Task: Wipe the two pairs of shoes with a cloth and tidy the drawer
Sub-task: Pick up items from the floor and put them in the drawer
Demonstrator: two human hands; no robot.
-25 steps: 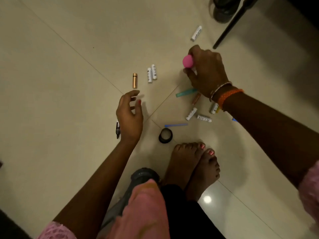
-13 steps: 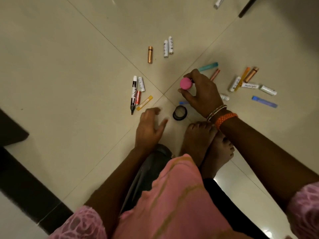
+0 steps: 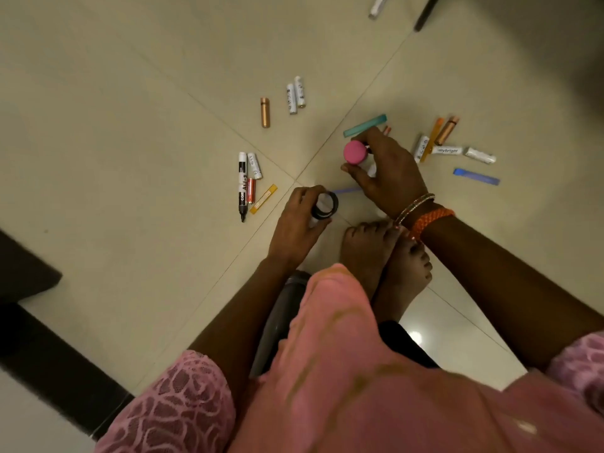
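Gripping a small black ring-shaped roll point(image 3: 325, 206), seemingly tape, the left hand point(image 3: 299, 223) had its fingers curled over the roll's rim in a narrow grip, low over the pale glossy floor tiles point(image 3: 130, 125). The right hand point(image 3: 389, 176) pinched a small container with a round, matte pink cap point(image 3: 355, 152) between thumb and fingertips, the grip closed around it; thin metal bangles point(image 3: 413, 207) and a braided orange band point(image 3: 431, 220) circled that wrist. Loose drawer contents lay scattered on the floor: a black-and-white marker point(image 3: 242, 186) with its tip toward the person, touching a small red battery point(image 3: 250, 190) and a white battery point(image 3: 255, 165); a flat yellow strip point(image 3: 263, 199) just beside them; a copper-coloured battery point(image 3: 265, 112) and two white batteries point(image 3: 295, 96) farther off; a translucent teal bar point(image 3: 364, 125) just beyond the right hand; a cluster of white batteries point(image 3: 457, 152) and a copper one point(image 3: 447, 130) to the right, with a flat blue strip point(image 3: 476, 176) near them. Bare feet point(image 3: 376, 253) rested just below the hands. Neither shoes, cloth nor drawer fell within the view.
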